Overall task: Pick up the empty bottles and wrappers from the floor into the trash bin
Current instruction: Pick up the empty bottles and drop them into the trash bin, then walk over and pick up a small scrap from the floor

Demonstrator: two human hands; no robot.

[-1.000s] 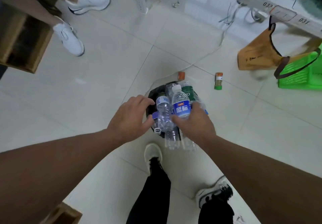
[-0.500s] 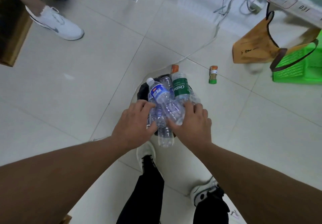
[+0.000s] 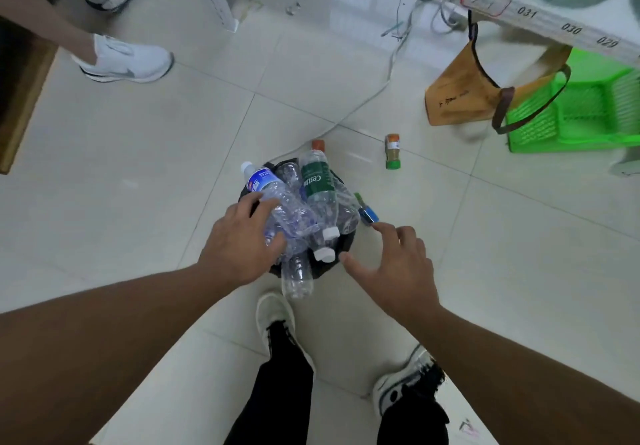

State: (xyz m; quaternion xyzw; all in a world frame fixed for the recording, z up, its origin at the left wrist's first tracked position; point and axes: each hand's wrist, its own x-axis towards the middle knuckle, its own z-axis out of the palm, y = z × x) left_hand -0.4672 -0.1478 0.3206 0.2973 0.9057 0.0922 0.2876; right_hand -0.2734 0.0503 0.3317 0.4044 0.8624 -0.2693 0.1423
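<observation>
Left hand (image 3: 242, 236): laid palm-down on the heap of bottles, fingers (image 3: 258, 203) loosely spread over the blue-labelled bottle (image 3: 277, 198); nothing is pinched, the hand is pressed against the plastic.
Right hand (image 3: 391, 261): held open just right of the bin, fingers spread, thumb pointed toward the bin rim; nothing is held, and contact with the bin cannot be told.
Blue-labelled bottle: clear plastic, white cap, laid slantwise on top of the heap with its cap toward the upper left.
Green-labelled bottle (image 3: 320, 188): clear, laid beside the blue-labelled one, its base pointed away from the person, its white cap toward the right hand.
Other bottles: several clear crushed ones are packed beneath; one clear bottle (image 3: 296, 276) is hung over the near rim of the bin.
Trash bin (image 3: 343, 248): small, dark, lined with a black bag, stood on the floor and overfilled with bottles.
Blue and green item (image 3: 367, 210): seen at the right edge of the bin; its kind cannot be told.
Small jar (image 3: 392, 151): orange cap, green base, laid on the floor beyond the bin, well apart from it.
Orange cap (image 3: 317, 145): seen just behind the bin.
Floor (image 3: 138, 153): pale glossy tile, crossed by a white cable (image 3: 360, 105).
Background: a brown bag (image 3: 457, 94) is hung beside a green basket (image 3: 581, 112); another person's white sneakers (image 3: 128, 63) are stood at the upper left.
Wearer's shoes (image 3: 273, 313): seen below the bin, with black trousers.
</observation>
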